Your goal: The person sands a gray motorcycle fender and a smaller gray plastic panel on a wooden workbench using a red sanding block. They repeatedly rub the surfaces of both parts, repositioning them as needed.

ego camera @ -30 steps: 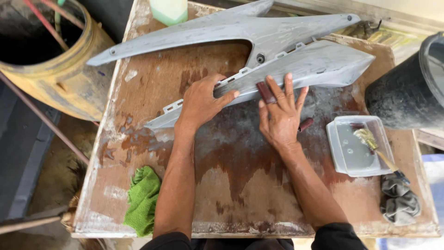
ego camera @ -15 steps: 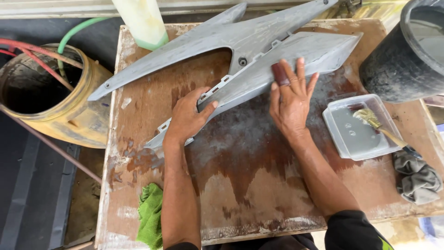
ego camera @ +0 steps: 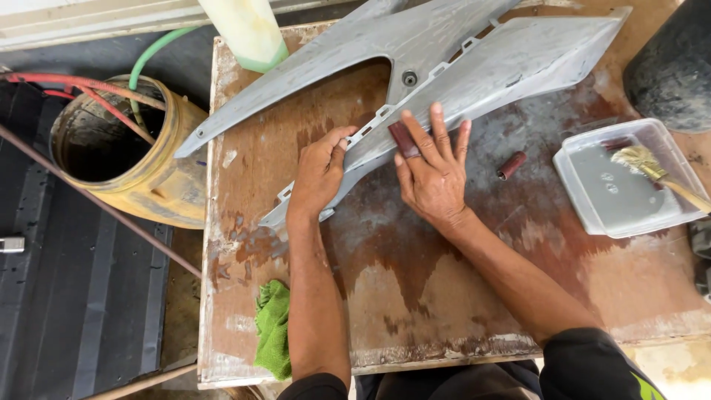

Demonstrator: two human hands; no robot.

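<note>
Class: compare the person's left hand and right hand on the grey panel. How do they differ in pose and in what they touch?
The left hand curls and grips the grey panel at its tabbed edge; the right hand lies flat, fingers spread. The right hand presses a dark red sanding piece against the panel; the left holds only the panel. Both are bare and touch it.

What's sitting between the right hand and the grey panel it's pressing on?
A small dark red-brown sanding piece lies under the fingers of the right hand, flat on the grey panel. The left hand grips the panel's edge directly.
</note>
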